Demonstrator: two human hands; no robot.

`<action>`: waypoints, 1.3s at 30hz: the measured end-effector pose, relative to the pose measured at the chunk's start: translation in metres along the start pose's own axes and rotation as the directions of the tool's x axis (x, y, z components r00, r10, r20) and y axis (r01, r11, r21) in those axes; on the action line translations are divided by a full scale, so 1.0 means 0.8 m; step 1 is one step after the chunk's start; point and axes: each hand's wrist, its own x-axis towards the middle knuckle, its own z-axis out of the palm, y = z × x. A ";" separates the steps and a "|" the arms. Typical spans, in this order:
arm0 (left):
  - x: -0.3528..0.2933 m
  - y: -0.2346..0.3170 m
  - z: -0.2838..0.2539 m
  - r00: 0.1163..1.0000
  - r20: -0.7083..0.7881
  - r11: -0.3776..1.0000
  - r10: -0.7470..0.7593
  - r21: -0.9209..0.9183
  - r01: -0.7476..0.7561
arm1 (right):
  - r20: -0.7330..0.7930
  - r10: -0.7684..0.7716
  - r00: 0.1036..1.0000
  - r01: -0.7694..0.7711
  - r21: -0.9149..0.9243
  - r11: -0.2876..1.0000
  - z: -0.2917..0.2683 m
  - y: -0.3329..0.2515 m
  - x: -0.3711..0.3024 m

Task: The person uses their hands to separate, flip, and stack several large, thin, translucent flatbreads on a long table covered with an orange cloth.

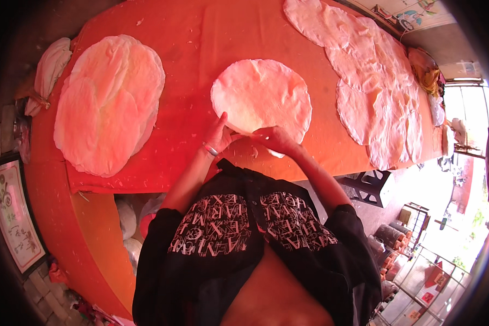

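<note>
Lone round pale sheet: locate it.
In the head view's upper middle, the round pale sheet touches the left hand and right hand, right of the oval pale sheets.

Across both front panels of your black shirt (pixel 242 231) you have rows of pale block capitals in mixed sizes, crowded together and bent by the folds. To your left, the dark-framed picture (pixel 17 214) carries small dark marks below its drawing (too small for you to tell whether they are writing). On the red papers (pixel 436 277) at the lower right, you cannot make out any lettering
</note>
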 end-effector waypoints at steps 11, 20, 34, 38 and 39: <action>-0.003 -0.007 0.036 0.998 -0.026 0.996 0.062 -0.067 -0.064 | 0.251 0.310 0.917 -0.397 0.649 0.649 -0.033 0.022 0.004; 0.010 -0.061 -0.016 0.869 -0.461 0.983 0.182 0.062 -0.173 | -0.432 0.224 0.874 -0.148 0.203 0.968 -0.072 0.165 0.061; -0.032 0.053 -0.160 0.975 -0.194 0.994 0.112 0.019 -0.110 | -0.555 -0.417 0.720 0.135 -0.477 0.868 -0.369 -0.094 0.069; -0.045 0.068 -0.119 0.978 -0.191 0.995 0.086 -0.037 -0.094 | -0.262 -0.572 0.777 0.210 -0.749 0.629 -0.188 -0.067 0.085; -0.041 0.069 -0.110 0.984 -0.137 0.992 0.113 -0.039 -0.120 | -0.170 -0.568 0.805 0.277 -0.740 0.613 -0.133 -0.034 0.077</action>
